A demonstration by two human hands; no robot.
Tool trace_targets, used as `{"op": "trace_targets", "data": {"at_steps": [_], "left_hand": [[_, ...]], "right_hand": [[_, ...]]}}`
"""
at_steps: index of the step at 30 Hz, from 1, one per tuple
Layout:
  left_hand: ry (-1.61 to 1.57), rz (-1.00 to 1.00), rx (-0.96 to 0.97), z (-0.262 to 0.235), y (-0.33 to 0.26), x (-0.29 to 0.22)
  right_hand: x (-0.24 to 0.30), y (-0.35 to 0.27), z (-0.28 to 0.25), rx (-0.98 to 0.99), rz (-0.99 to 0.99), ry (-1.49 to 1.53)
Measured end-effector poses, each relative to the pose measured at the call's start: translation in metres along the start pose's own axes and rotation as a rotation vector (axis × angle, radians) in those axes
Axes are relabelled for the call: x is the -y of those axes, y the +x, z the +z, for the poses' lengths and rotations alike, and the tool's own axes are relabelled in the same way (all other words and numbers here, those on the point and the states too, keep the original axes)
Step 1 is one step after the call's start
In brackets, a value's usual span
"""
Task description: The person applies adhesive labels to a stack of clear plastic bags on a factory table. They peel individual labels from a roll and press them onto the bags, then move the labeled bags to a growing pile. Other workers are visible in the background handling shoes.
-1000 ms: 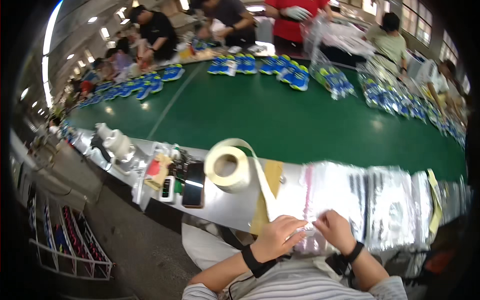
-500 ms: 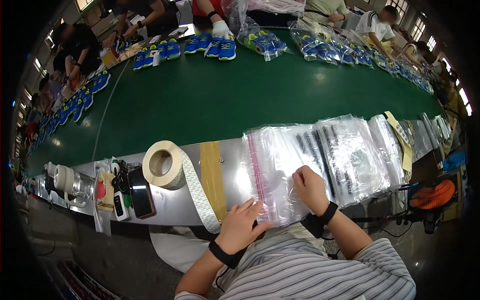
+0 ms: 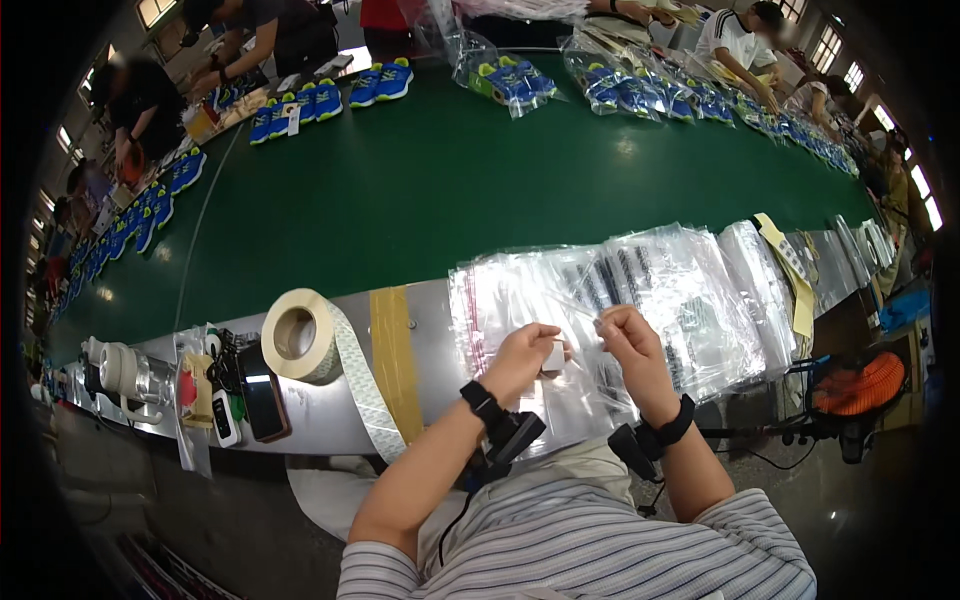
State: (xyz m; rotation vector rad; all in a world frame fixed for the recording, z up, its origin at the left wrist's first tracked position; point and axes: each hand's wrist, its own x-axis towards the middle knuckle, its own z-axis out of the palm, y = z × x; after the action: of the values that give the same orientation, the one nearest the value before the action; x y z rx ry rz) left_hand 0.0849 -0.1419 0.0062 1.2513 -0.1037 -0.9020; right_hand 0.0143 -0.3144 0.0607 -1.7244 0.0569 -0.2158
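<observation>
A stack of clear plastic bags (image 3: 500, 300) lies on the metal ledge in front of me, with pink strips along its left edge and dark print showing through. My left hand (image 3: 522, 360) is over the stack, its fingers closed on a small white label (image 3: 553, 357). Close to its right, my right hand (image 3: 640, 355) is closed, thumb and fingertips pinched at thin clear film that rises from the top bag. Left of the bags stands a roll of labels (image 3: 330, 345), its loose strip hanging down toward the ledge's front edge.
Behind the ledge runs a green conveyor belt (image 3: 400, 190) carrying blue shoes (image 3: 300, 110), with bagged pairs (image 3: 515, 85) farther right. A phone (image 3: 264, 400), water bottle (image 3: 135, 375) and brown tape (image 3: 397, 350) are at left. An orange fan (image 3: 858, 385) stands at right. Co-workers line the far side.
My left hand has lifted from the bags' left edge and moved right, now with a white label. My right hand has shifted slightly and pinches film. Across the belt, a gloved hand and some shoes have left.
</observation>
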Motion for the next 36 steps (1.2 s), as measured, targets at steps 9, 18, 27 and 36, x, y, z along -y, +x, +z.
{"op": "trace_targets", "data": {"at_steps": [9,18,27,36], "left_hand": [[-0.704,-0.23,0.344,-0.015,-0.028,-0.024],[-0.235,0.184,0.265,-0.014,-0.102,-0.011],[0.024,0.48,-0.388,-0.05,-0.141,0.027],[0.481,0.274,-0.832,-0.086,-0.187,0.041]], "right_hand": [[0.028,-0.038,0.024,0.37,-0.381,-0.727],[0.001,-0.014,0.025,0.008,0.063,-0.134],[-0.015,-0.079,-0.185,-0.814,0.316,-0.962],[0.025,-0.015,0.003,-0.049,-0.306,-0.689]]}}
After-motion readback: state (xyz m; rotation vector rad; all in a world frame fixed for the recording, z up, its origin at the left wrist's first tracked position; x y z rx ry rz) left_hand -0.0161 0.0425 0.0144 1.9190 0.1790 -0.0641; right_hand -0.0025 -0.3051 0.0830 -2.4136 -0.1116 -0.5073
